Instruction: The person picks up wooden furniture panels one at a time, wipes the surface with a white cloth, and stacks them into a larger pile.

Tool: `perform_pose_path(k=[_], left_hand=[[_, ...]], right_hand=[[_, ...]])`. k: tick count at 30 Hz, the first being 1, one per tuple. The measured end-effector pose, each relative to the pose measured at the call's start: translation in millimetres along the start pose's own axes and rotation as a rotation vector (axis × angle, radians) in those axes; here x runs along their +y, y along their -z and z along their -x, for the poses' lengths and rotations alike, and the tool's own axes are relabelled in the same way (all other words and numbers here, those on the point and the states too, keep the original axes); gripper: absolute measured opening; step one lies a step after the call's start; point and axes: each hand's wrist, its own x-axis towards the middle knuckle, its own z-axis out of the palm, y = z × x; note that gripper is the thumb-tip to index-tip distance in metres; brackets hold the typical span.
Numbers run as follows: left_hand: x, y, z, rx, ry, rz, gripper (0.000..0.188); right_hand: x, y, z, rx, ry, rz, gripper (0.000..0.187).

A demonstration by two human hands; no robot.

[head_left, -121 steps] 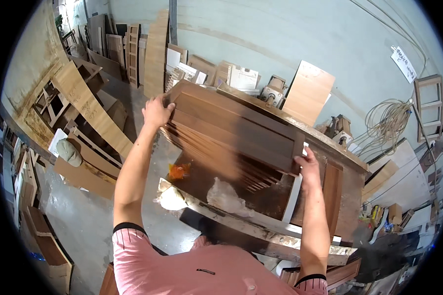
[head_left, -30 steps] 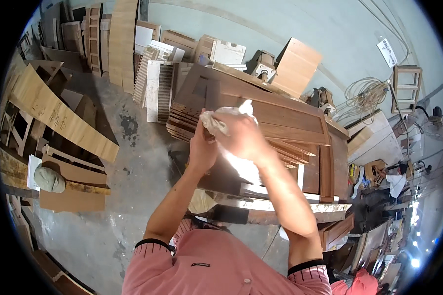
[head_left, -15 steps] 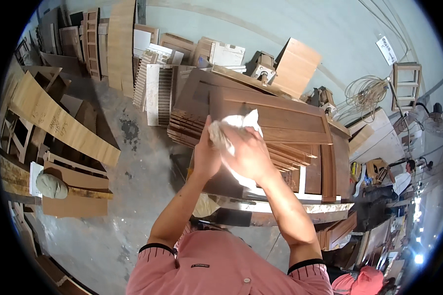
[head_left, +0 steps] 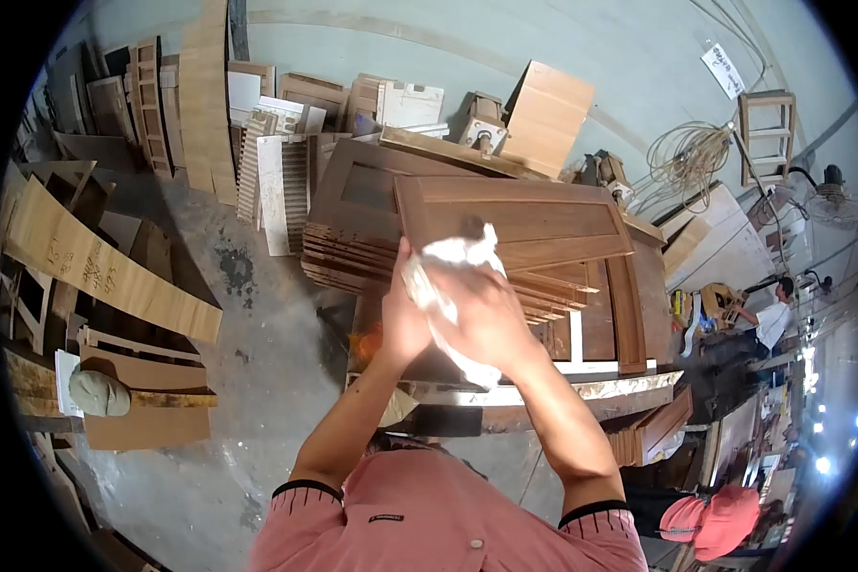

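A crumpled white cloth (head_left: pixel 462 248) is bunched between my two hands, with a loose tail hanging toward me. My left hand (head_left: pixel 406 315) presses against the cloth from the left, thumb up. Around it from the right closes my right hand (head_left: pixel 486 319), somewhat blurred, its fingertips partly hidden by the cloth. Just beyond my hands lies a brown framed wooden panel (head_left: pixel 534 224), resting askew on a stack of similar panels (head_left: pixel 348 257). Whether the cloth touches the panel I cannot tell.
The stack rests on a bench with a pale front edge (head_left: pixel 601 386). Boards and panels lean along the far wall. At left, a long plank (head_left: pixel 114 272) and a grey-green cap (head_left: pixel 100 393) lie on a wood pile. Two people are at right, one near in a red cap (head_left: pixel 729 522).
The surroundings have shifted left and slightly upward in view. Both hands stay together on the cloth, which has changed its folds. The person at lower right shows more.
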Motion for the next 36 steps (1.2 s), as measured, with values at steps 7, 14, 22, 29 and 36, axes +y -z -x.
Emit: perform_pose_path(k=[7,14,22,29,36], left_hand=[[33.9,-5.7,11.6,-0.104,0.179,-0.074,0.080],[8.5,-24.5,13.2,0.007,0.130,0.057,0.083],[67.5,28.8,4.9,-0.078,-0.312,-0.752,0.061],[70.9,115.0,-96.3,0.442,-0.301,-1.059,0.051],[73.6,98.1,-98.3,0.300,0.065,-0.743,0.054]], right_hand=[[8.3,62.3,32.0,-0.041,-0.337,-0.360,0.050],[13.7,7.7,12.2,0.160,0.050,0.207,0.042],[-0.7,97.8,20.7,-0.046,-0.501,-0.462,0.044],[1.5,23.2,-154.4,0.125,0.010,0.089,0.044],[36.8,-100.7,-223.3,-0.222,-0.406,0.147,0.053]])
